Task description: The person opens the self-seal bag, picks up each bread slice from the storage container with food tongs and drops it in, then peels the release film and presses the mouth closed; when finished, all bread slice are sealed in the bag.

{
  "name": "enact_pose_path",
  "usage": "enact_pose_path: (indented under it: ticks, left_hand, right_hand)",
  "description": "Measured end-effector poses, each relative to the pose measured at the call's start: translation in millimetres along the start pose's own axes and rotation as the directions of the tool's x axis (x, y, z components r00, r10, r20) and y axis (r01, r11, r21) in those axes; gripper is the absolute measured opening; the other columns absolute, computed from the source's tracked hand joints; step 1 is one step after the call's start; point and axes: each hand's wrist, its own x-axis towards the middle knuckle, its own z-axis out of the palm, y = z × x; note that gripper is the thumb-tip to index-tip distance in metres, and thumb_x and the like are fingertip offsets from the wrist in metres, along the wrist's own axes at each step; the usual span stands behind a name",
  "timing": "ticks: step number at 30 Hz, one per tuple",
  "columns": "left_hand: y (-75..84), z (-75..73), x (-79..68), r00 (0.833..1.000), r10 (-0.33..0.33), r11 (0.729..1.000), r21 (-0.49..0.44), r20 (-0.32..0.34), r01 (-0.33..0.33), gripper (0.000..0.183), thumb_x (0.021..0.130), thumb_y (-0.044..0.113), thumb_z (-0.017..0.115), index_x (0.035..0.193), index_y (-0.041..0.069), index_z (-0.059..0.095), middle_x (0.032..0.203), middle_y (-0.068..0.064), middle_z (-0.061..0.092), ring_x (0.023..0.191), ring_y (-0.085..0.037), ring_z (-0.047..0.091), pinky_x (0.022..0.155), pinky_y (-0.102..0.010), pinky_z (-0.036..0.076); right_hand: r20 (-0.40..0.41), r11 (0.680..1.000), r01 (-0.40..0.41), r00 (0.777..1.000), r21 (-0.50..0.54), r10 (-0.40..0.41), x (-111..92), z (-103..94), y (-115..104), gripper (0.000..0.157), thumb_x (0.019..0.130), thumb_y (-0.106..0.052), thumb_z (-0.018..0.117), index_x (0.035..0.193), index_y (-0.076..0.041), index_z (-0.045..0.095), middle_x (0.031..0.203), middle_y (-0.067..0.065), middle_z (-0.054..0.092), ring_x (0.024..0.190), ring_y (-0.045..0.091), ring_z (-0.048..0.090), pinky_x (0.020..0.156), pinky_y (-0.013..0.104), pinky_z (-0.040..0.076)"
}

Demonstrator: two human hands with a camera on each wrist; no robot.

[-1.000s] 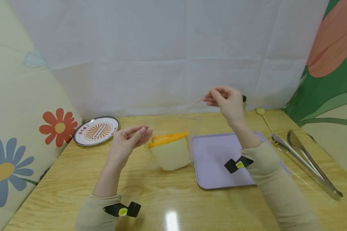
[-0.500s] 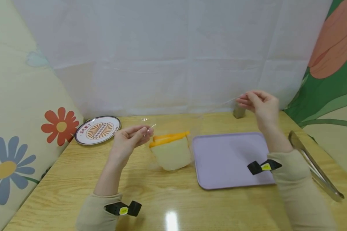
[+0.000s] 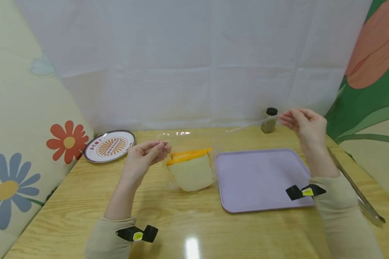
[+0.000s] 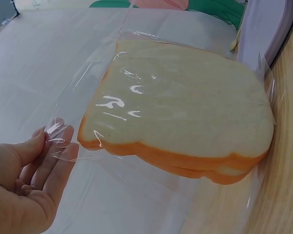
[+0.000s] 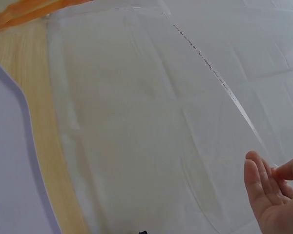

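Slices of bread [image 3: 192, 172] with orange crust lie inside a clear plastic bag [image 4: 78, 85] in the middle of the table. My left hand [image 3: 143, 160] pinches the bag's upper left corner between thumb and fingers. Out to the right and raised, my right hand [image 3: 308, 129] pinches the end of a thin clear strip [image 3: 253, 125]. This strip runs from the bag's upper right edge up to those fingers. Tiny print shows along the strip [image 5: 210, 66] in the right wrist view, too small to read. In the left wrist view, glare streaks the film over the bread.
A lilac tray [image 3: 259, 180] sits just right of the bag. Behind it stands a small black-capped jar [image 3: 269, 123]. Metal tongs [image 3: 360, 194] lie at the far right, partly behind the right arm. A printed plate [image 3: 90, 154] rests at the back left.
My right hand has moved right and slightly down, drawing the strip out into a longer, straighter line. The jar has come into view beside it. My left hand has stayed at the bag's corner.
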Motion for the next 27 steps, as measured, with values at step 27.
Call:
enact_pose_path:
  ticks: [27]
  left_hand:
    - [-4.6, -1.5, 1.7, 1.000, 0.023, 1.000, 0.001, 0.020, -0.023, 0.023, 0.093, 0.019, 0.059, 0.106, 0.002, 0.067, 0.087, 0.012, 0.073, 0.087, -0.003, 0.069, 0.079, -0.023, 0.056]
  right_hand:
    - [0.178, 0.967, 0.096, 0.983, -0.238, -0.054, -17.0, 0.3, -13.0, 0.010, 0.090, -0.008, 0.062, 0.088, -0.001, 0.069, 0.077, 0.002, 0.072, 0.071, 0.012, 0.071, 0.066, 0.023, 0.059]
